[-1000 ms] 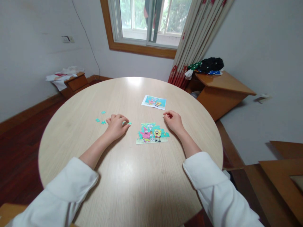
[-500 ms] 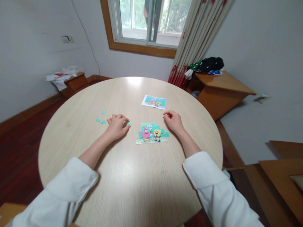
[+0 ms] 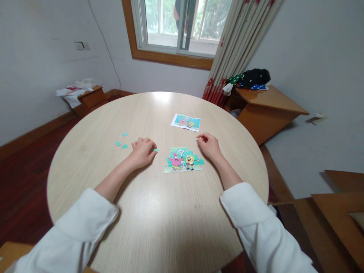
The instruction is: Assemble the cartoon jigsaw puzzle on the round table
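Note:
Left of the partly joined jigsaw puzzle [image 3: 183, 161], my left hand [image 3: 142, 151] pinches a small teal puzzle piece [image 3: 156, 150]; only its edge shows past the fingertips. The joined section lies flat, with a pink, a pale and a yellow cartoon figure on a teal ground and an uneven outline at its upper right. Beyond its right side, my right hand [image 3: 209, 145] is closed, thumb and forefinger together; whatever they may hold is too small to make out. Three loose teal pieces [image 3: 124, 146] lie beyond my left hand, to its left.
A printed reference picture [image 3: 186, 122] lies on the round wooden table [image 3: 159, 227] beyond the puzzle. Cloths [image 3: 253, 79] rest on a wooden cabinet [image 3: 270, 102] at the right. A curtain [image 3: 230, 53] hangs beside the window.
The fingers of my left hand have drawn in over the teal piece, and less of it shows. My right hand has kept its pose. The view has shifted very slightly.

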The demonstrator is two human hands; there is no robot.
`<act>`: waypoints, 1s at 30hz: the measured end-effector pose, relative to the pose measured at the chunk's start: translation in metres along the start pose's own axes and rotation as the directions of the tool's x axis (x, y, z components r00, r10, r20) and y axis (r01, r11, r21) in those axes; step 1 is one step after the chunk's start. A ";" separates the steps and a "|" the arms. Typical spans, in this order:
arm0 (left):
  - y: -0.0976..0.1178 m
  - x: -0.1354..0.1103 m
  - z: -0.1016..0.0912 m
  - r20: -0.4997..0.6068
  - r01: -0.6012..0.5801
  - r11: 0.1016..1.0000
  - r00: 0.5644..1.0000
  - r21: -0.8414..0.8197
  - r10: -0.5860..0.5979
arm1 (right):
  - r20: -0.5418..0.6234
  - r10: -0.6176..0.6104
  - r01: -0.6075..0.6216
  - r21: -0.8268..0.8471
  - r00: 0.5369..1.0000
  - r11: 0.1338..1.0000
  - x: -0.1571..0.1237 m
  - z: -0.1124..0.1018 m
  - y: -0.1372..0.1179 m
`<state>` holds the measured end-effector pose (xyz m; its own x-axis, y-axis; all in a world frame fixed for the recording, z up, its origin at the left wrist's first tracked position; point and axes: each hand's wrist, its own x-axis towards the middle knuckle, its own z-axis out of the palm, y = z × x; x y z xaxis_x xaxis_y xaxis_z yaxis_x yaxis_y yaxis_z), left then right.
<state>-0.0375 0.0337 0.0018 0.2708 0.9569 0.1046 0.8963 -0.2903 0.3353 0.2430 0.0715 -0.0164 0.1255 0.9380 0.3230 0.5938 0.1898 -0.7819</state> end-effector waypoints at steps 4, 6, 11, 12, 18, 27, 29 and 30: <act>-0.001 0.001 0.001 0.009 -0.007 1.000 1.000 -0.015 0.007 | 0.004 0.002 -0.002 -0.001 1.000 1.000 0.001 0.001 0.002; -0.003 0.001 0.002 0.004 -0.020 1.000 1.000 -0.024 0.020 | 0.005 0.001 -0.001 0.003 1.000 1.000 0.001 0.001 0.002; -0.008 0.003 0.007 -0.016 -0.047 0.997 0.999 -0.064 0.046 | 0.003 0.007 -0.007 -0.003 1.000 1.000 0.000 0.000 0.000; -0.009 0.003 0.008 -0.022 -0.050 0.996 0.999 -0.075 0.048 | 0.004 0.009 -0.009 -0.002 1.000 1.000 0.000 0.000 0.000; -0.007 0.002 0.006 -0.044 -0.060 0.986 0.998 -0.153 0.054 | 0.014 0.008 -0.008 -0.013 1.000 1.000 0.000 -0.001 -0.001; -0.008 0.004 0.002 -0.097 -0.057 0.917 0.995 -0.396 0.020 | 0.013 -0.004 0.004 -0.018 1.000 1.000 0.000 -0.001 -0.001; -0.007 0.005 0.001 -0.107 -0.041 0.862 0.994 -0.505 -0.016 | 0.014 0.003 -0.003 -0.018 1.000 1.000 0.000 -0.001 -0.002; -0.007 0.005 0.001 -0.107 -0.028 0.830 0.993 -0.557 -0.039 | 0.014 0.006 -0.005 -0.018 1.000 1.000 0.000 -0.001 -0.002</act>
<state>-0.0418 0.0406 -0.0010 0.1963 0.9617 0.1915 0.5407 -0.2691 0.7970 0.2424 0.0704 -0.0142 0.1178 0.9430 0.3113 0.6075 0.1796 -0.7738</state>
